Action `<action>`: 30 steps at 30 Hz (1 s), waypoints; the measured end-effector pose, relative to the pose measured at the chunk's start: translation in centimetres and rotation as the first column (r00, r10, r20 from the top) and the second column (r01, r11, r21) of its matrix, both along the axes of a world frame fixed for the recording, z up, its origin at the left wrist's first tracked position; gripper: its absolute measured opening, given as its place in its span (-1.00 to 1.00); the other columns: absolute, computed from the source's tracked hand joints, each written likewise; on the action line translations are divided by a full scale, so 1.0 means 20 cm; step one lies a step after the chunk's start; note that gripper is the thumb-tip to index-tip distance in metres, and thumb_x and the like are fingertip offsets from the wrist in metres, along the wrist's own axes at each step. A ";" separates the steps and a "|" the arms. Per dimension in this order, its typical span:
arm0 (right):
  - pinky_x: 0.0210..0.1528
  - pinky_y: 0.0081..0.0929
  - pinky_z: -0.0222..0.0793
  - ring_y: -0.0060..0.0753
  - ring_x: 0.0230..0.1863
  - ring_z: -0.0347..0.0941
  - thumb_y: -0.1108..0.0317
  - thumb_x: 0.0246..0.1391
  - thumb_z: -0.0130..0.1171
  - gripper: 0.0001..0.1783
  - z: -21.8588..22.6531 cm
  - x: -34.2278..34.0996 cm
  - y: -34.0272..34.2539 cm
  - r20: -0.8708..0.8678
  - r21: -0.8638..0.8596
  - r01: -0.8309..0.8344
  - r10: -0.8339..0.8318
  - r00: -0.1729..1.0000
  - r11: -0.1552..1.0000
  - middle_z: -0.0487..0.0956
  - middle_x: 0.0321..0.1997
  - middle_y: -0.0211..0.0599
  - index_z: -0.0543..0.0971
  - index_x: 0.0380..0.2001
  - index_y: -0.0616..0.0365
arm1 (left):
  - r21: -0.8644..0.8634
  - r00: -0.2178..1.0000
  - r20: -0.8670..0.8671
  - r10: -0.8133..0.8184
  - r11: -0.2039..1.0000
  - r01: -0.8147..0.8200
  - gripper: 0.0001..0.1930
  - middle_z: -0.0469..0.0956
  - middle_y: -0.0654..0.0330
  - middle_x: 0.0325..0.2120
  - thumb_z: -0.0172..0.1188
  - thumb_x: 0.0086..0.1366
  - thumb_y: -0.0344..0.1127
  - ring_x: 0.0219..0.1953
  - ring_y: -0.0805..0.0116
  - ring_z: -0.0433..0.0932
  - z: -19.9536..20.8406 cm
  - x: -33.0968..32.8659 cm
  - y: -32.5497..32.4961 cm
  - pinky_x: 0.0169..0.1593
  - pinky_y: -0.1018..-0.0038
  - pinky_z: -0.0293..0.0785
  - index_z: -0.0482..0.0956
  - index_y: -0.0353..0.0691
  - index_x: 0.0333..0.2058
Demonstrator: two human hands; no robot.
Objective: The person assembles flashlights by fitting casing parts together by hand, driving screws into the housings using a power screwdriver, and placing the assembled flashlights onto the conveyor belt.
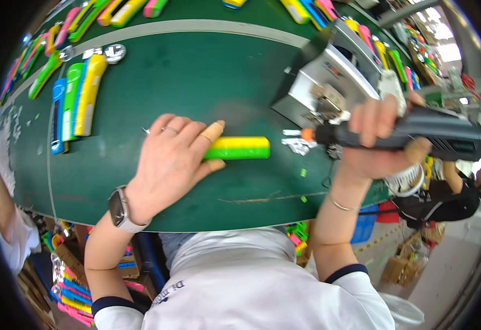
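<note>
My left hand (pixel 177 151) is closed over one end of a yellow-and-green plastic handle-shaped piece (pixel 243 147), which lies on the green tabletop (pixel 196 71). The piece's free end points right; its other end is hidden under my fingers. My right hand (pixel 377 135), slightly blurred, wraps round a dark grey powered screwdriver (pixel 449 135). The tool lies roughly level, its orange-collared tip toward the left and apart from the plastic piece. Under the tip is a small pile of silvery bits (pixel 299 146), too small to name surely.
A silver and black box-shaped machine (pixel 334 77) stands beyond the tool. Several blue, green and yellow plastic pieces (pixel 89 96) lie at the left, with more along the far belt edge. A co-worker in black (pixel 438 198) is at the right; another person's arm (pixel 3 192) shows at the left.
</note>
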State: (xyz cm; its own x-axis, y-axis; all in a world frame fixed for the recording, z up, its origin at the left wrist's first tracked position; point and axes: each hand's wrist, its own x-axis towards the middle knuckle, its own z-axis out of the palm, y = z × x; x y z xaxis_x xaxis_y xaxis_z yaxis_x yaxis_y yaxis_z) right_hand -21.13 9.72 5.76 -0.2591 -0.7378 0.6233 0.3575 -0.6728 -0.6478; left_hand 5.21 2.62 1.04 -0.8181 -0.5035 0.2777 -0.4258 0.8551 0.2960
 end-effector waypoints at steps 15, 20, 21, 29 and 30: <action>-0.53 -0.49 0.22 -0.51 -0.66 0.22 -0.13 0.05 0.13 -0.26 -0.09 0.01 0.01 0.006 0.086 0.074 -0.074 0.997 0.994 0.31 -0.56 -0.39 0.19 0.13 0.10 | -0.232 0.996 -0.092 0.002 0.972 -0.023 -0.56 0.52 0.16 -0.35 0.32 -0.06 -0.11 -0.26 0.21 0.47 -0.03 -0.02 -0.30 0.02 0.27 0.34 0.53 -0.24 -0.22; -0.58 -0.53 0.21 -0.55 -0.67 0.21 -0.16 0.02 0.16 -0.22 -0.10 -0.03 0.04 0.026 0.080 0.166 -0.169 0.985 0.983 0.31 -0.56 -0.40 0.19 0.11 0.13 | -0.229 0.997 0.009 -0.082 0.970 0.081 -0.49 0.48 0.21 -0.31 0.33 -0.06 -0.07 -0.26 0.23 0.45 -0.06 -0.05 -0.34 -0.09 0.32 0.38 0.50 -0.22 -0.15; -0.58 -0.53 0.21 -0.55 -0.67 0.21 -0.16 0.02 0.16 -0.22 -0.10 -0.03 0.05 0.031 0.074 0.162 -0.165 0.986 0.984 0.31 -0.56 -0.40 0.19 0.11 0.13 | -0.173 0.994 -0.013 -0.107 0.979 0.103 -0.51 0.46 0.23 -0.36 0.32 -0.06 -0.06 -0.28 0.25 0.44 -0.08 -0.07 -0.35 -0.13 0.32 0.37 0.50 -0.21 -0.18; -0.60 -0.55 0.25 -0.53 -0.71 0.24 -0.09 -0.03 0.25 -0.22 -0.12 -0.03 0.05 0.044 0.132 0.214 -0.221 0.974 0.968 0.30 -0.60 -0.42 0.16 0.07 0.15 | -0.270 0.897 0.099 -0.430 0.856 0.440 -0.55 0.36 0.28 -0.52 0.33 -0.10 0.02 -0.42 0.33 0.42 -0.05 -0.14 -0.49 -0.27 0.40 0.31 0.47 -0.17 -0.34; -0.61 -0.56 0.25 -0.53 -0.73 0.23 -0.09 -0.04 0.25 -0.23 -0.13 -0.02 0.04 0.044 0.139 0.218 -0.226 0.973 0.966 0.29 -0.62 -0.43 0.17 0.05 0.15 | -0.305 0.881 0.086 -0.465 0.829 0.468 -0.57 0.36 0.29 -0.50 0.30 -0.07 0.01 -0.37 0.36 0.43 -0.07 -0.16 -0.52 -0.23 0.41 0.32 0.46 -0.14 -0.31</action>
